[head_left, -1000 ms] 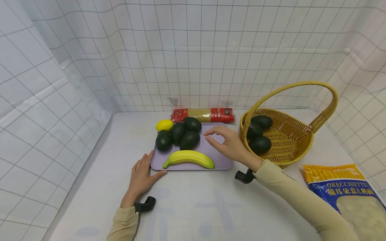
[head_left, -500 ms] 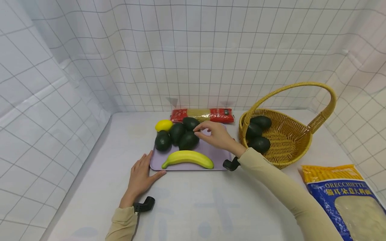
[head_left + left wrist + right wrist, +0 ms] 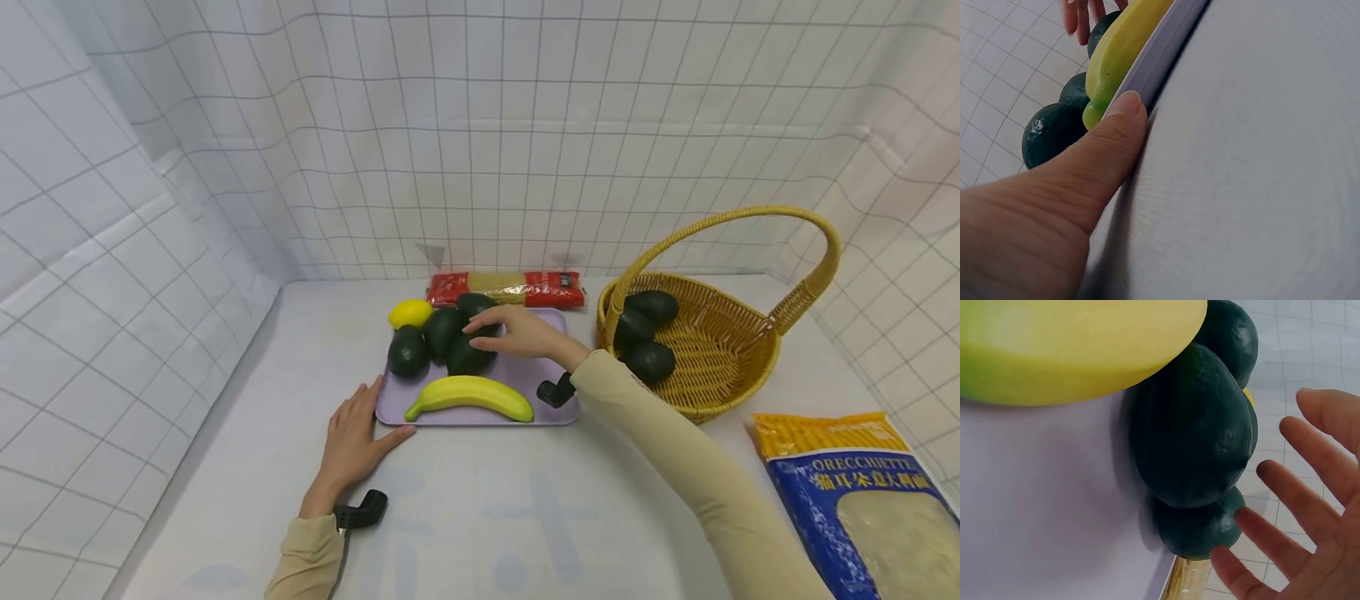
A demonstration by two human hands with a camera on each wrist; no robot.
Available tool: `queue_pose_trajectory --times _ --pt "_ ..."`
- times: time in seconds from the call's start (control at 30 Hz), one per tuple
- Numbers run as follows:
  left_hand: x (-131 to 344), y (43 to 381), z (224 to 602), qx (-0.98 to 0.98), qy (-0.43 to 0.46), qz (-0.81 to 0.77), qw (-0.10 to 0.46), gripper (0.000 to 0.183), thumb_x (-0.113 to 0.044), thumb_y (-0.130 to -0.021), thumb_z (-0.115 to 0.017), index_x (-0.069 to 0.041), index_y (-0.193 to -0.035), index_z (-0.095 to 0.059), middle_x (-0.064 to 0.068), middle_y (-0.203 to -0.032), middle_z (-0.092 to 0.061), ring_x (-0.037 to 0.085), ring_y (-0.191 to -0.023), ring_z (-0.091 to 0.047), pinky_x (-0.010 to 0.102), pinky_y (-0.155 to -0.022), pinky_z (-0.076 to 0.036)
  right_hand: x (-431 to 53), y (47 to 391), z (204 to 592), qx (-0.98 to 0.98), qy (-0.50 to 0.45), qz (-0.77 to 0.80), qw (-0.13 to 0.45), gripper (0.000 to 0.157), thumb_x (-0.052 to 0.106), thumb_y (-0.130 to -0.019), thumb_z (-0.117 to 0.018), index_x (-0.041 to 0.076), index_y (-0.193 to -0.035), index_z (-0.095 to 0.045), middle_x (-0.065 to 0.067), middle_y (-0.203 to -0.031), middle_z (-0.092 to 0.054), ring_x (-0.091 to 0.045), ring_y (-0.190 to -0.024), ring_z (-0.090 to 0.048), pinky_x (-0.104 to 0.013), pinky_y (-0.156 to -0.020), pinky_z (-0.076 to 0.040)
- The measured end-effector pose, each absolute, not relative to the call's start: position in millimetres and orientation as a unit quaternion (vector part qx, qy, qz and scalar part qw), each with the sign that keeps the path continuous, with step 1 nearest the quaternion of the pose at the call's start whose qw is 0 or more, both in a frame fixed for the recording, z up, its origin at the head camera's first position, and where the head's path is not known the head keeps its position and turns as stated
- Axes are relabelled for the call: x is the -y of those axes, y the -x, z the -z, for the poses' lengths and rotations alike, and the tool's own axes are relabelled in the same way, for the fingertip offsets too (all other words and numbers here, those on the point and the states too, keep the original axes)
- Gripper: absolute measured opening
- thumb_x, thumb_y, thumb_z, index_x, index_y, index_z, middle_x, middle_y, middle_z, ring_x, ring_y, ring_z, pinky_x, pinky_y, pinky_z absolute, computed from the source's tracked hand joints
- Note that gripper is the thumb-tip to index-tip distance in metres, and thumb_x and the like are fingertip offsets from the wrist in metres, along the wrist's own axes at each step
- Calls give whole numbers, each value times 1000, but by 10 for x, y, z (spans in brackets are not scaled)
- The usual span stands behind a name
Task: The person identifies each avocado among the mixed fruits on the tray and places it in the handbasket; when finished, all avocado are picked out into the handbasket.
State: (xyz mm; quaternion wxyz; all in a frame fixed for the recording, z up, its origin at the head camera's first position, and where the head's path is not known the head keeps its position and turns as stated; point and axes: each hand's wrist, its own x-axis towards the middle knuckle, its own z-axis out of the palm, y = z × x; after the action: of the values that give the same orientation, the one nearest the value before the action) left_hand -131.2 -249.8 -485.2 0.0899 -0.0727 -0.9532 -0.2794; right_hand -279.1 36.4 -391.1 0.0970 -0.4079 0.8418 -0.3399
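Observation:
A lilac tray (image 3: 519,377) holds several dark green avocados (image 3: 467,358), a yellow banana (image 3: 468,393) along its front and a lemon (image 3: 410,314) at the back left corner. My left hand (image 3: 354,446) rests at the tray's front left corner; in the left wrist view its thumb (image 3: 1100,147) touches the tray edge. Above the rightmost avocados hovers my right hand (image 3: 521,332), holding nothing. The right wrist view shows its fingers (image 3: 1297,500) spread, beside the nearest avocado (image 3: 1191,431) and apart from it.
To the tray's right stands a wicker basket (image 3: 701,358) with a tall handle and several avocados (image 3: 648,362) inside. A red-ended pasta packet (image 3: 506,288) lies behind the tray. At the front right is an orecchiette bag (image 3: 855,483). Gridded white cloth (image 3: 480,150) hangs around the table.
My right hand has moved left from the tray's right part to over the avocados, and its fingers have parted. The left hand stays at the tray corner.

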Motion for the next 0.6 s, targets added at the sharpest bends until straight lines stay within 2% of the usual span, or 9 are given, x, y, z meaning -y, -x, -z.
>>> queue_pose_trajectory --times 0.27,0.47,0.6 --pt "2501 1318 4848 956 67 275 81 92 -45 -82 -71 -1 -149 -25 25 -147 -31 40 -137 -19 59 -105 -12 -282 2809 3890 -849 425 276 150 38 26 -95 -60 11 -129 -61 -11 -139 -49 -25 -130 -40 -42 -106 -31" --pt "2493 1318 4854 956 65 276 78 92 -45 -82 -71 -2 -149 -25 25 -147 -31 40 -137 -19 59 -106 -12 -256 2792 3903 -862 418 242 153 41 26 -93 -62 15 -132 -58 -11 -133 -50 -27 -119 -45 -43 -104 -33" --pt "2491 1318 4854 956 65 277 79 92 -45 -82 -71 -2 -149 -25 25 -147 -31 40 -137 -19 59 -106 -12 -267 2787 3933 -869 404 236 160 43 28 -93 -62 19 -134 -56 -13 -136 -47 -27 -118 -45 -43 -103 -35"
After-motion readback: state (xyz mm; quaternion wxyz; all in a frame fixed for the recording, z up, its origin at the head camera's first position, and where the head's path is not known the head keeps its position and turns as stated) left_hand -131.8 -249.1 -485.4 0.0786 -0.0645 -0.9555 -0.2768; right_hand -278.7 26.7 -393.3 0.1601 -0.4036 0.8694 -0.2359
